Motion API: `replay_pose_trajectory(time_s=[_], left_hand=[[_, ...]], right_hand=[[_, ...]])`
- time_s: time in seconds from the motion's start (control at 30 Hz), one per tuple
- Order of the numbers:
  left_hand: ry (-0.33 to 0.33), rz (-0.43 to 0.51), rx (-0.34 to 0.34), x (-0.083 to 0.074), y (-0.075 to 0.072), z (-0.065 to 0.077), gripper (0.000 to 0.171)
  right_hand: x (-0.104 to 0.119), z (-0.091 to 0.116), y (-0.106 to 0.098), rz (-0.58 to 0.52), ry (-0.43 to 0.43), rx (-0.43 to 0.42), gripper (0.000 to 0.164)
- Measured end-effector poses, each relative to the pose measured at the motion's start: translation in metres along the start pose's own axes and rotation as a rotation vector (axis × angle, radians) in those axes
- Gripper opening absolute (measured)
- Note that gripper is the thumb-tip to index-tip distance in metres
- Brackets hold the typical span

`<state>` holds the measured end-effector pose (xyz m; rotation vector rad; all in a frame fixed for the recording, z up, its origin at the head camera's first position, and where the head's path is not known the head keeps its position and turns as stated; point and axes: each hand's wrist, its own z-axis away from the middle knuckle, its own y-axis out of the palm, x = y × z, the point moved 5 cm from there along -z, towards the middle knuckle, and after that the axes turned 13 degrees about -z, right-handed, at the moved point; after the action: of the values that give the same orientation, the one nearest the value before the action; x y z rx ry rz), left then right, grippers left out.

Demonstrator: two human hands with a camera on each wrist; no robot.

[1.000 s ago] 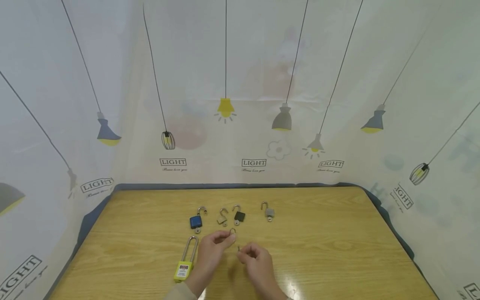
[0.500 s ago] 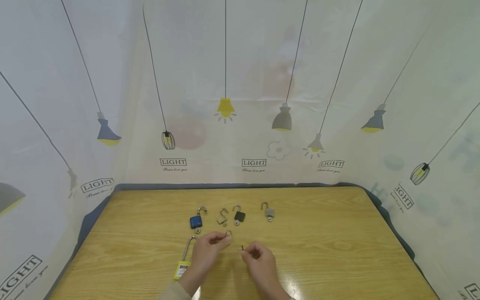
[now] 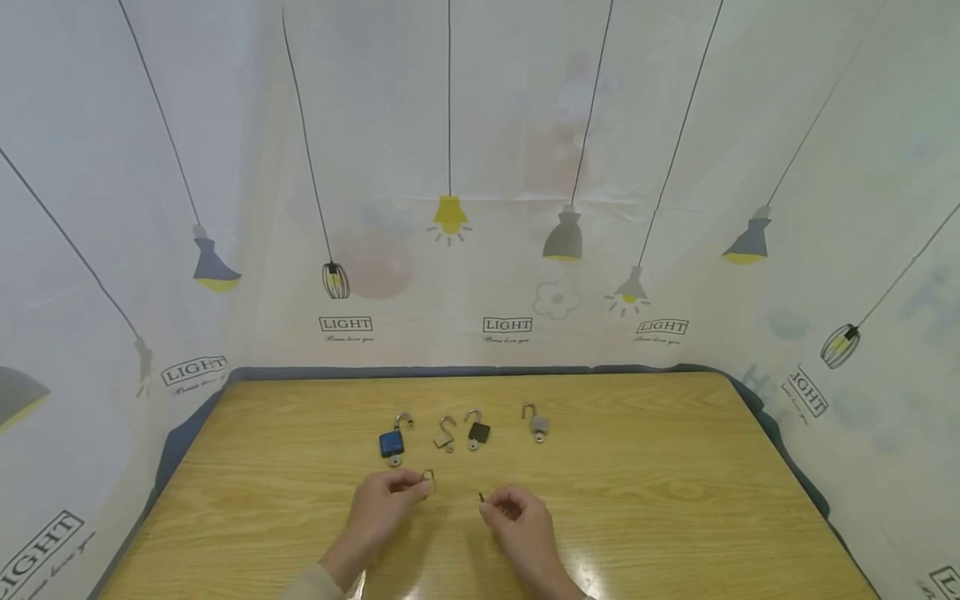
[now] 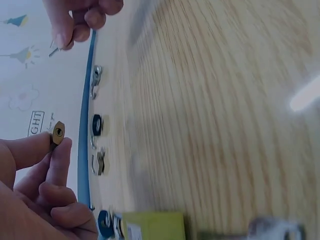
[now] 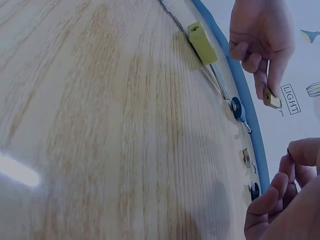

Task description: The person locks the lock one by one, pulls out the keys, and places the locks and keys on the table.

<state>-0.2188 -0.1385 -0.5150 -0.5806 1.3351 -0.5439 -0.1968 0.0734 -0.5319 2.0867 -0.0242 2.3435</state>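
Observation:
My left hand (image 3: 378,507) pinches a small brass padlock (image 4: 58,131) between thumb and fingers, its keyhole side facing the left wrist camera. In the head view the padlock's shackle (image 3: 428,475) shows above the fingertips. A short way to the right, my right hand (image 3: 520,525) pinches a small key (image 4: 54,51), its tip poking out past the thumb. A gap separates key and padlock. Both hands are raised above the wooden table (image 3: 660,500).
Several open padlocks with keys in them lie beyond the hands: a blue one (image 3: 392,443), a brass one (image 3: 443,440), a black one (image 3: 479,432) and a grey one (image 3: 539,425). A yellow long-shackle padlock (image 5: 201,44) lies at the left, covered by my left arm in the head view.
My left hand has moved left with the brass padlock, away from the right hand, and now covers the yellow padlock in the head view. The right hand has shifted slightly right with the key.

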Motion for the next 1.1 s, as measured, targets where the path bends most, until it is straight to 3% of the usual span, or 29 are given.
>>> replay_pose_trajectory(time_s=[0.37, 0.8, 1.1], left_hand=[[0.019, -0.173, 0.055, 0.015, -0.02, 0.007, 0.013], [0.026, -0.368, 0.09, 0.022, -0.011, 0.016, 0.018], [0.017, -0.42, 0.109, 0.021, -0.006, 0.019, 0.016]], right_hand=[[0.0, 0.002, 0.002, -0.024, 0.023, 0.02, 0.009], [-0.004, 0.002, 0.002, 0.019, 0.02, 0.008, 0.009], [-0.005, 0.002, 0.003, 0.044, 0.029, 0.002, 0.008]])
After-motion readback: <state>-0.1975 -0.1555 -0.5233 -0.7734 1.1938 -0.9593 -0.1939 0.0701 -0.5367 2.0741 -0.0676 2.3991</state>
